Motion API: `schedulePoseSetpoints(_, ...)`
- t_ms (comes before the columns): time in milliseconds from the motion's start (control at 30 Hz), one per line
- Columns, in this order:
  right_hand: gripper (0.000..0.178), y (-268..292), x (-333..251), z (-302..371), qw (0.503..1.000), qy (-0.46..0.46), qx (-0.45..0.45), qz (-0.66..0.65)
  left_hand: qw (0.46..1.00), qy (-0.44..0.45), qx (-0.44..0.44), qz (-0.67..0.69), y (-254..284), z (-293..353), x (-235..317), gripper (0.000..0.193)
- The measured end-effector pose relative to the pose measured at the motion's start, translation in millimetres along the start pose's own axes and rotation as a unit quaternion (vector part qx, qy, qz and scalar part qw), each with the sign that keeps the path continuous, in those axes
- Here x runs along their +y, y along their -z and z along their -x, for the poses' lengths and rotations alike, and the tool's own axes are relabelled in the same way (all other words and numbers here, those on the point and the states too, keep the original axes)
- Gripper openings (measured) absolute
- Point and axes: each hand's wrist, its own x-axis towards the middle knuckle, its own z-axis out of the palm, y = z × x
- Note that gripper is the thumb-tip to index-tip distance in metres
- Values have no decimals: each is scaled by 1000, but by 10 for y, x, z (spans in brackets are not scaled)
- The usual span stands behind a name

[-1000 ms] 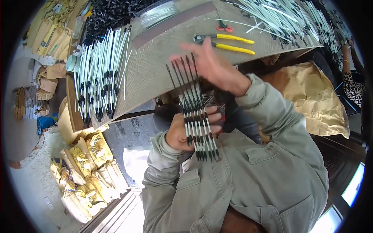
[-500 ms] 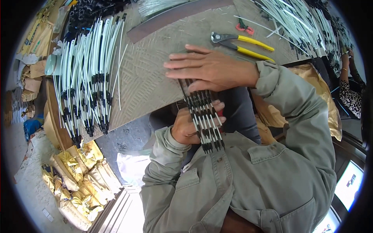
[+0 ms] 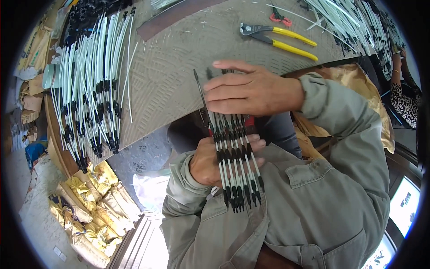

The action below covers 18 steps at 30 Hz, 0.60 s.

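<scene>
At a patterned worktop point(image 3: 170, 80), the left hand point(image 3: 204, 162) grasps black-and-white rods point(image 3: 234, 153) before a grey-green shirt point(image 3: 309, 210), partly under the flattened right hand point(image 3: 251, 92), apparently evening them, likely calling next for steady support

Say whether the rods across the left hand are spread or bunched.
Spread: the rods lie side by side over the left hand, gaps between.

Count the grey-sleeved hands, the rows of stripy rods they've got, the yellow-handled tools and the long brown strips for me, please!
Grey-sleeved hands: 2, left hand and right hand
Row of black-and-white rods at the hands: 1
Yellow-handled tool: 1
Long brown strip: 1
Total: 5
</scene>
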Motion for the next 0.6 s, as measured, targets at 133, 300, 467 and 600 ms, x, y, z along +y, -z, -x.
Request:
schedulePoseSetpoints(133,21,-67,-82,-11,999,43,26,-1,1000,11,-5,19,36,8,211,32)
schedulePoseSetpoints(300,23,-87,-198,-21,997,36,8,-62,999,-5,24,32,45,-30,369,30)
schedulePoseSetpoints(467,26,-160,-216,-23,991,59,50,-106,999,-3,-21,45,95,-119,415,27)
schedulePoseSetpoints(600,25,-84,-226,-63,996,49,46,-51,997,-15,33,64,73,-57,413,26)
